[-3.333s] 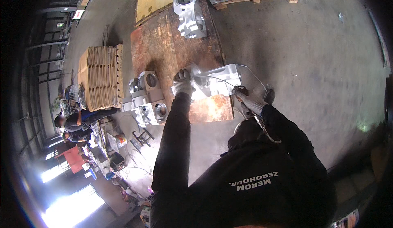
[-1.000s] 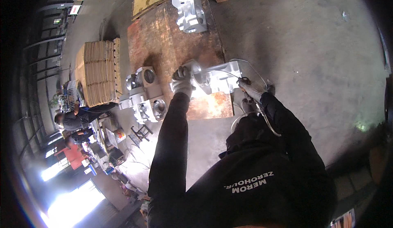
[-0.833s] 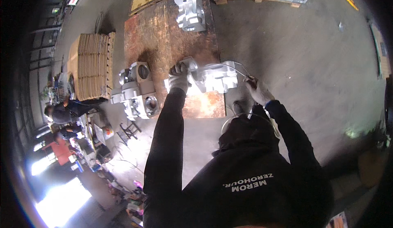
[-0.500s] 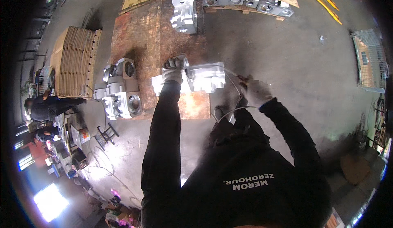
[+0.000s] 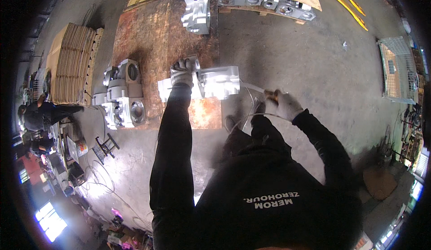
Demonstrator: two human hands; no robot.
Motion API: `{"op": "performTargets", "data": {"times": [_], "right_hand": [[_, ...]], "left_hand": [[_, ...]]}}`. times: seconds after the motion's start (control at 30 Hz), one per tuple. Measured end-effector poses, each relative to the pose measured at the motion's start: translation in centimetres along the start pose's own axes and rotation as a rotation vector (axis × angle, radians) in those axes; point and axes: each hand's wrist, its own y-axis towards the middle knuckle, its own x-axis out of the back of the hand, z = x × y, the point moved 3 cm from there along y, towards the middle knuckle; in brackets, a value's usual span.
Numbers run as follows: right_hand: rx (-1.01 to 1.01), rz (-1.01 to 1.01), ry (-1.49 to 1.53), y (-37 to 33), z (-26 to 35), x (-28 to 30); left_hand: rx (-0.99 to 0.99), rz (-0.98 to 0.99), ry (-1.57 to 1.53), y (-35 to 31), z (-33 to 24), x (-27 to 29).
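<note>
Far left: stack of ribbed tan sheets (image 5: 72,63) on the floor, another person (image 5: 38,115) crouched just beside it. Right of that, a cluster of grey metal castings (image 5: 120,95) at the left edge of a rusty steel plate (image 5: 152,39) lying on the floor. One more casting (image 5: 197,7) stands at the plate's far end.

Left hand (image 5: 182,72), gloved, arm stretched straight out ahead, sleeve black. Grip is closed over the top left end of a bright aluminium housing (image 5: 218,83), which sits on the near right part of the plate.

Right hand (image 5: 283,104), gloved, elbow bent and out to the side, held well off the housing over bare concrete. Fingers curled shut around a thin clear hose (image 5: 251,87) that runs from the hand to the housing's right end; a second loop of it hangs below the hand.

Far right: wire cage (image 5: 397,72). Top: a row of castings (image 5: 265,2) on a plywood pallet.
</note>
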Motion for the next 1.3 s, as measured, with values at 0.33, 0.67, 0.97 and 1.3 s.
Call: {"op": "performTargets", "data": {"times": [0.33, 0.67, 0.97, 1.3], "right_hand": [[0.009, -0.025, 0.219, 1.2, -4.0, 0.0], [-0.016, 0.078, 0.199, 2.5, -9.1, 2.6], [0.123, 0.267, 0.304, 4.4, -7.4, -0.4], [0.006, -0.065, 0.574, 8.1, -5.1, -8.5]], "left_hand": [[-0.049, 0.033, 0.047, -0.1, 1.4, -1.7], [0.010, 0.112, 0.120, -0.2, -0.6, 1.5], [-0.065, 0.219, 0.276, -1.1, 1.4, -0.2], [0.040, 0.344, 0.116, 1.9, -2.3, 2.5]]}}
